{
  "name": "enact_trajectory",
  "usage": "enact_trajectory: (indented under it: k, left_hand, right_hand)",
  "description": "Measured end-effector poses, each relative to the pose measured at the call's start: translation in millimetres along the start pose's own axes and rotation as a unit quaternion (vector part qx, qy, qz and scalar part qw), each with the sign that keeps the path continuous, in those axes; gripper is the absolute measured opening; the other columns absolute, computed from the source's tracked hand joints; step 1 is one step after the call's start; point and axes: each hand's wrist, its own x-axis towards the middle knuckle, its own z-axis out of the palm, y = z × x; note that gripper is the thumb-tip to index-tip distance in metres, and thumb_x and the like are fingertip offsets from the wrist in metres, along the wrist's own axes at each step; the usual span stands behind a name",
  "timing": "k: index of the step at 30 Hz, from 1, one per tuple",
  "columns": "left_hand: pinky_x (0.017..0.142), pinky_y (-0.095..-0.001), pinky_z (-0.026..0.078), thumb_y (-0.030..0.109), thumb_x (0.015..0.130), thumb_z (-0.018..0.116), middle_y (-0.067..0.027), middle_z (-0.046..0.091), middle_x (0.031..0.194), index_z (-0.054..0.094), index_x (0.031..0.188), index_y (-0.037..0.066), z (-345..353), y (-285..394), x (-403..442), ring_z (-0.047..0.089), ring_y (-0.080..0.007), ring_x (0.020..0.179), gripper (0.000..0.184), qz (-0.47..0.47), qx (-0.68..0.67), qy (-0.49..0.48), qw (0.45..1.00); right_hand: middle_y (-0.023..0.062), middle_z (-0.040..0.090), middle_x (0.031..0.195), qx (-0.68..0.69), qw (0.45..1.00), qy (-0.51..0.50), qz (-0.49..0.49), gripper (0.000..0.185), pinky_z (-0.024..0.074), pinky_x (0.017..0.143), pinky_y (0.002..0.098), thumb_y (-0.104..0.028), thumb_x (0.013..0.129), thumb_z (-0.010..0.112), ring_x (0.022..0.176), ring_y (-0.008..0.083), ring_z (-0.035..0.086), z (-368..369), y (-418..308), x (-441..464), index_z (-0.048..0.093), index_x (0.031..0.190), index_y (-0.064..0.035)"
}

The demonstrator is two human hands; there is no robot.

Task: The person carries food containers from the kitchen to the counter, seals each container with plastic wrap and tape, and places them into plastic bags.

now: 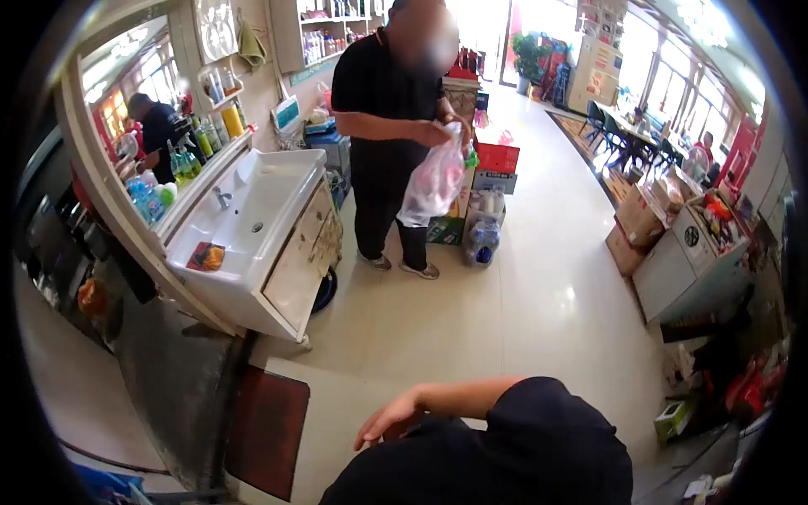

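Observation:
My right hand (391,422) is in front of my body at the bottom of the head view, the forearm bent across from the right below a black short sleeve (547,421). Its fingers point down and left, loosely extended, with nothing visible in them. My dark clothing hides part of the hand's lower side. My left hand does not show. Ahead stands another person (383,93) in black, whose hands hold a translucent plastic bag (433,185) with something pinkish inside.
A white washbasin (252,210) on a cabinet stands at left below a mirror. A dark red mat (268,429) lies near me. Bottled water (482,240) and boxes (497,158) stand behind the person. A loaded white cabinet (673,269) is at right; tables and chairs are farther back.

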Motion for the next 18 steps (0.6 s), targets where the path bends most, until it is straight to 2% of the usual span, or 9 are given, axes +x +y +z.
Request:
enact_trajectory:
  k: [3,5,7,9,10,11,13,14,18]
  left_hand:
    - [0.068,-0.0309,0.045,0.018,0.085,0.054,-0.0100,0.056,0.091,0.049,0.116,0.002,-24.5,24.9,24.6,0.052,-0.0200,0.075,0.035,-0.007,0.006,-0.023,1.000]
    - [0.067,-0.0308,0.045,0.018,0.085,0.054,-0.0098,0.056,0.090,0.049,0.116,0.003,-41.1,39.8,42.4,0.052,-0.0199,0.074,0.036,-0.011,0.003,-0.034,0.999]
    - [0.067,-0.0307,0.045,0.019,0.085,0.054,-0.0096,0.056,0.090,0.049,0.116,0.003,-55.6,52.3,62.3,0.052,-0.0197,0.073,0.036,-0.019,0.002,-0.043,0.999]
    - [0.067,-0.0307,0.045,0.019,0.085,0.054,-0.0095,0.056,0.089,0.049,0.117,0.003,-70.5,68.1,82.4,0.052,-0.0195,0.072,0.036,-0.030,-0.002,-0.042,0.999]
    - [0.066,-0.0306,0.045,0.019,0.085,0.054,-0.0094,0.056,0.089,0.049,0.117,0.003,-79.2,78.0,90.9,0.052,-0.0195,0.072,0.036,-0.035,-0.002,-0.039,0.999]
    - [0.066,-0.0306,0.045,0.020,0.085,0.054,-0.0093,0.056,0.089,0.049,0.117,0.003,-84.9,86.9,100.7,0.051,-0.0194,0.072,0.036,-0.039,-0.001,-0.038,0.999]
    - [0.066,-0.0305,0.045,0.020,0.085,0.053,-0.0091,0.056,0.088,0.049,0.117,0.003,-100.5,106.3,120.3,0.051,-0.0192,0.071,0.037,-0.049,0.001,-0.035,0.998]
    - [0.066,-0.0305,0.045,0.020,0.085,0.053,-0.0090,0.056,0.088,0.049,0.117,0.003,-108.6,114.2,131.9,0.051,-0.0191,0.070,0.037,-0.052,0.000,-0.038,0.998]
    - [0.065,-0.0303,0.045,0.021,0.085,0.053,-0.0087,0.056,0.086,0.048,0.117,0.003,-133.3,143.4,175.5,0.051,-0.0188,0.069,0.037,-0.071,0.014,-0.066,0.995]
  right_hand:
    - [0.0181,0.042,0.130,-0.049,0.997,-0.061,0.009,0.062,0.0449,0.086,0.0361,-0.036,0.090,0.046,0.099,0.0233,0.058,-21.7,-16.5,11.4,0.020,0.141,-0.0124]
    - [0.0204,0.033,0.137,0.117,0.981,-0.120,-0.095,0.068,0.0481,0.082,0.0345,-0.038,0.089,0.046,0.094,0.0249,0.061,-35.6,-27.6,27.0,0.010,0.142,-0.0148]
    - [0.0221,0.026,0.140,0.165,0.967,-0.157,-0.119,0.071,0.0494,0.082,0.0345,-0.039,0.089,0.045,0.093,0.0267,0.062,-36.8,-44.6,46.1,0.006,0.143,-0.0150]
    - [0.0227,0.027,0.139,0.285,0.939,-0.123,-0.147,0.069,0.0504,0.081,0.0340,-0.038,0.089,0.045,0.090,0.0280,0.063,-34.2,-67.0,72.5,0.008,0.142,-0.0143]
    - [0.0205,0.028,0.140,0.308,0.914,-0.196,-0.177,0.066,0.0485,0.084,0.0349,-0.037,0.089,0.045,0.094,0.0290,0.061,-49.5,-71.6,96.1,0.013,0.142,-0.0135]
    - [0.0205,0.028,0.140,0.311,0.911,-0.204,-0.177,0.066,0.0485,0.084,0.0349,-0.037,0.089,0.045,0.094,0.0290,0.061,-58.7,-71.2,120.6,0.013,0.142,-0.0135]
    - [0.0175,0.032,0.139,0.392,0.905,-0.071,-0.152,0.059,0.0450,0.088,0.0361,-0.038,0.089,0.045,0.104,0.0270,0.055,-64.2,-93.3,156.1,0.025,0.139,-0.0119]
    - [0.0154,0.041,0.132,0.379,0.907,-0.088,-0.159,0.054,0.0414,0.091,0.0377,-0.041,0.089,0.045,0.110,0.0258,0.050,-76.9,-91.7,179.3,0.035,0.132,-0.0094]
    - [0.0153,0.051,0.120,0.398,0.909,-0.057,-0.109,0.050,0.0417,0.089,0.0388,-0.041,0.089,0.043,0.106,0.0277,0.051,-88.2,-93.5,221.7,0.039,0.126,-0.0073]
